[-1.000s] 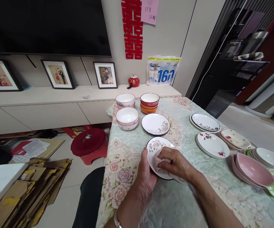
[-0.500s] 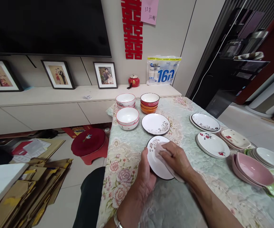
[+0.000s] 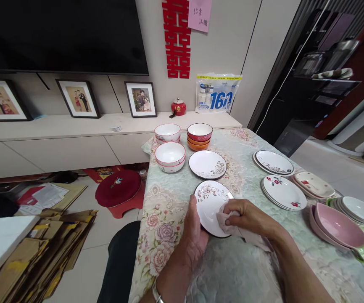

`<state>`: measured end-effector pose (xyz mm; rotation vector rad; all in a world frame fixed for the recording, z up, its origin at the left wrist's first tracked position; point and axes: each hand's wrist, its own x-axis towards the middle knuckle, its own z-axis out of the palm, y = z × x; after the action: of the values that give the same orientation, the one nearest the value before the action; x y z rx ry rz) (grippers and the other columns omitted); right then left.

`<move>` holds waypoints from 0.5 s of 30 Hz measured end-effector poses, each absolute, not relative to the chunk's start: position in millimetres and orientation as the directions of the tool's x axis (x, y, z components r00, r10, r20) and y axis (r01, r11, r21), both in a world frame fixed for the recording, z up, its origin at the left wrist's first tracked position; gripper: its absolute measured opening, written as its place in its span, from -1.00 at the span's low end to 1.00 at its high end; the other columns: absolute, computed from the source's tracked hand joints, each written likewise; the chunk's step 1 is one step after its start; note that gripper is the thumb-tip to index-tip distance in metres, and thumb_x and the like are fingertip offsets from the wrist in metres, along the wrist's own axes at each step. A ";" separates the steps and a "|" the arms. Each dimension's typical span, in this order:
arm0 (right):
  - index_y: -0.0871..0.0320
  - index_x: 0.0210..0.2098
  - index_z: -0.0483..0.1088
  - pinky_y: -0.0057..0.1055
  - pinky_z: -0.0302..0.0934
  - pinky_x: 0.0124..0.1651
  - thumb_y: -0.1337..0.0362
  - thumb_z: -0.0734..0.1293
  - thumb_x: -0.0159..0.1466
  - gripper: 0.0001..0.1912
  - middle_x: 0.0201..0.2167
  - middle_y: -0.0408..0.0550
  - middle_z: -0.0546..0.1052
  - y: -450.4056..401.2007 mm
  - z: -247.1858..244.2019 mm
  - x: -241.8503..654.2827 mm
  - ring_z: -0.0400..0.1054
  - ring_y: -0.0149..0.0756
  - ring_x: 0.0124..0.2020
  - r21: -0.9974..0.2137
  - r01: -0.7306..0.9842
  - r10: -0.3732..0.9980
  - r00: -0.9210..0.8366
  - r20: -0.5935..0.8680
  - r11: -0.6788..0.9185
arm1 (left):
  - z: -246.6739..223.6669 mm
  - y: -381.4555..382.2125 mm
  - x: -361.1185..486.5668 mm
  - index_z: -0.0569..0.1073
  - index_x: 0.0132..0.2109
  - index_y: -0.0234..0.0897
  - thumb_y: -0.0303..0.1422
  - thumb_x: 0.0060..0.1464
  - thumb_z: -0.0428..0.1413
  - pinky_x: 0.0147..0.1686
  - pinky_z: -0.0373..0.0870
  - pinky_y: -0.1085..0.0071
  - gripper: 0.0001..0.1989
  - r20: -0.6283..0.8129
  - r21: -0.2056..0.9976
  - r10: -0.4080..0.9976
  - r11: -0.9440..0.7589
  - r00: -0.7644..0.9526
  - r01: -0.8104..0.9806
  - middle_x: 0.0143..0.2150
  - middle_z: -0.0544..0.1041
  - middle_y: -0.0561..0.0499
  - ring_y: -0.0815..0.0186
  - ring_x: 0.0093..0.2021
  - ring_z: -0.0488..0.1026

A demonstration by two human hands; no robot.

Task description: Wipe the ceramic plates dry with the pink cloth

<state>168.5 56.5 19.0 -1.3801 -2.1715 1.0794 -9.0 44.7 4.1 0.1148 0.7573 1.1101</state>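
A white plate (image 3: 207,210) with a dark rim and a brown floral print is tilted up in my left hand (image 3: 192,229), thumb over its left edge and fingers beneath. My right hand (image 3: 248,216) bunches a pale pink cloth (image 3: 224,221) and presses it on the plate's lower right; part of the cloth hangs below the wrist. Just beyond lies a similar dark-rimmed plate (image 3: 207,164) flat on the floral tablecloth (image 3: 166,206). Behind it stand red-rimmed white bowls (image 3: 170,156) in stacks and a stack of red and orange bowls (image 3: 199,141).
Along the right side are stacked oval plates (image 3: 274,163), plates with red flowers (image 3: 283,192), pink leaf-shaped bowls (image 3: 339,225) and small white bowls (image 3: 362,209). A red stool (image 3: 119,191) and flattened cardboard (image 3: 56,248) are left of the table. A long cabinet (image 3: 59,151) runs behind.
My right hand has slid the cloth from the plate's upper middle toward its lower right edge, uncovering more of the floral print. My left hand keeps its hold.
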 end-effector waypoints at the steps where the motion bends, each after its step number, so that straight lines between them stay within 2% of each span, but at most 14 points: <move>1: 0.08 -0.40 0.48 -0.42 0.21 -0.22 0.34 0.29 0.16 -0.88 -0.35 -0.16 0.52 58.0 17.2 173.0 0.39 -0.28 -0.29 -0.720 0.658 0.912 -0.401 -0.087 0.220 | 3.7 44.3 -8.8 0.50 0.02 -0.39 -0.01 0.15 -0.01 0.03 0.39 0.16 -0.46 -0.494 0.459 0.842 0.465 0.218 -0.757 -0.08 0.61 -0.22 0.02 0.02 0.50; 4: 0.10 -0.37 0.48 -0.39 0.18 -0.24 0.29 0.23 0.21 -0.83 -0.34 -0.11 0.50 62.9 11.2 178.8 0.37 -0.26 -0.30 -0.596 0.778 0.973 -0.228 0.023 0.196 | 1.9 43.1 -8.9 0.49 0.04 -0.34 -0.01 0.13 0.02 0.03 0.39 0.18 -0.46 -0.498 0.502 0.849 0.450 0.178 -0.739 -0.04 0.60 -0.20 0.04 0.04 0.49; 9: 0.11 -0.28 0.47 -0.40 0.14 -0.26 0.26 0.20 0.28 -0.79 -0.33 -0.06 0.43 67.5 0.7 167.3 0.34 -0.27 -0.31 -0.407 0.904 0.971 -0.034 0.236 0.130 | 3.9 42.3 -8.4 0.48 0.07 -0.32 -0.02 0.12 0.05 0.03 0.40 0.17 -0.46 -0.523 0.490 0.833 0.466 0.179 -0.736 0.01 0.58 -0.21 0.04 0.06 0.48; 15: 0.12 -0.20 0.44 -0.38 0.14 -0.25 0.26 0.19 0.32 -0.80 -0.28 -0.03 0.41 65.8 -2.2 158.1 0.34 -0.25 -0.28 -0.354 0.927 0.936 0.012 0.352 0.122 | 6.8 42.4 -7.2 0.46 0.10 -0.32 -0.05 0.14 0.04 0.05 0.39 0.19 -0.47 -0.509 0.480 0.832 0.489 0.223 -0.728 0.03 0.56 -0.19 0.05 0.07 0.47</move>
<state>158.1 65.8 -2.2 -1.7965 -1.9053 0.0221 -7.2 42.4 6.8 0.1507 0.8027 1.0822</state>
